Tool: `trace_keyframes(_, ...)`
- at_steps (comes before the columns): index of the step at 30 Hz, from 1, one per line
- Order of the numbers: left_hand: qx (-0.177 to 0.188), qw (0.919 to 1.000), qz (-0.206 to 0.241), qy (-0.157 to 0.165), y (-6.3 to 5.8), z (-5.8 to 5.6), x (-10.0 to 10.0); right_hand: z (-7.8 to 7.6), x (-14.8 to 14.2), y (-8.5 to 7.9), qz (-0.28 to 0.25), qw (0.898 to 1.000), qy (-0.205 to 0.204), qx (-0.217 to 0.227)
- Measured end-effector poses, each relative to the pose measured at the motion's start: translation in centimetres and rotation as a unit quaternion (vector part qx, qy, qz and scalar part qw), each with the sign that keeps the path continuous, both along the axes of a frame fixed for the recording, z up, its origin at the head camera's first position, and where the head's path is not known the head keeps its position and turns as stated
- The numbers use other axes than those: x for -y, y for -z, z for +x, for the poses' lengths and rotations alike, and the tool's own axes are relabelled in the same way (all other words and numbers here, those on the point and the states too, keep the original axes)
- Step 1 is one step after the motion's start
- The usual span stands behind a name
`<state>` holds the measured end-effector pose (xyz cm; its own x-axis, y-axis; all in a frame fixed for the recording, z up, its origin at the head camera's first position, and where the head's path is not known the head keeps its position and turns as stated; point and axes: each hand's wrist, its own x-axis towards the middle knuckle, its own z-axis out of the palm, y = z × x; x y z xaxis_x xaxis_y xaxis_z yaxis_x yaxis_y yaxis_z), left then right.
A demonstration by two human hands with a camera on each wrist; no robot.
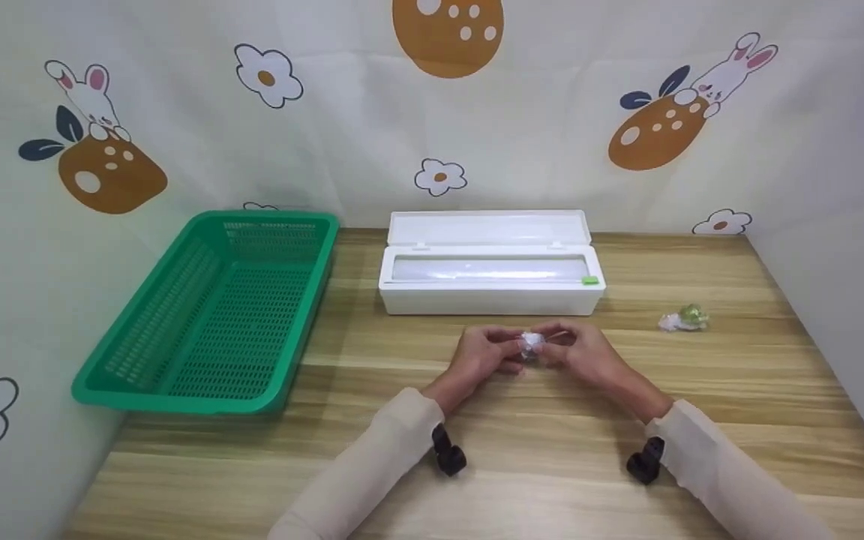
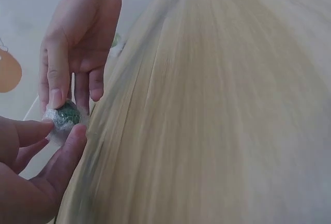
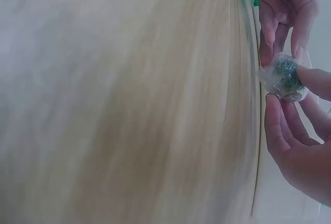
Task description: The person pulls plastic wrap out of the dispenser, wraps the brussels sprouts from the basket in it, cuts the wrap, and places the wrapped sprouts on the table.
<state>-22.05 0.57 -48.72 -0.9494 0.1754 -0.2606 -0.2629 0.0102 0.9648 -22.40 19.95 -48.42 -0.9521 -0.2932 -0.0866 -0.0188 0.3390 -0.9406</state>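
Note:
Between both hands is a small round green item wrapped in clear plastic film [image 3: 286, 79]; its kind cannot be made out through the wrap. My left hand [image 1: 481, 351] pinches it from the left with thumb and fingertips. From the other side my right hand [image 1: 580, 352] grips it, thumb and fingers bent about it. In the left wrist view the wrapped green item [image 2: 67, 115] shows dark green under crinkled film. Just behind the hands stands a white cling film box [image 1: 492, 300], its lid raised and the film roll visible through its window.
A green plastic basket [image 1: 293, 367] with slotted walls stands at the left. On the right of the wooden table [image 1: 552, 465] lies another film-wrapped green piece [image 1: 691, 316]. A green cutter slider [image 1: 589, 280] sits at the box's right end. Patterned curtain [image 1: 349, 112] encloses the back and sides.

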Motion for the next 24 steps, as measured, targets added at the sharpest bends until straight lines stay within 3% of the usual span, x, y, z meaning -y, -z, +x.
trace_keyframes(7, -0.014, 0.9996, 0.017, 0.015, -0.6, -1.0, -3.4, -0.2, -3.1, -0.7, 0.041, 0.998, 0.048, 0.001)
trace_keyframes(15, -0.026, 0.9995, -0.011, 0.017, -1.0, -2.1, -7.2, -0.5, -7.5, -1.3, 0.07, 0.996, 0.06, -0.014)
trace_keyframes(24, -0.058, 0.9965, -0.046, 0.038, -0.8, -2.3, -8.1, -0.2, -11.9, -1.9, 0.146, 0.985, 0.089, -0.019)
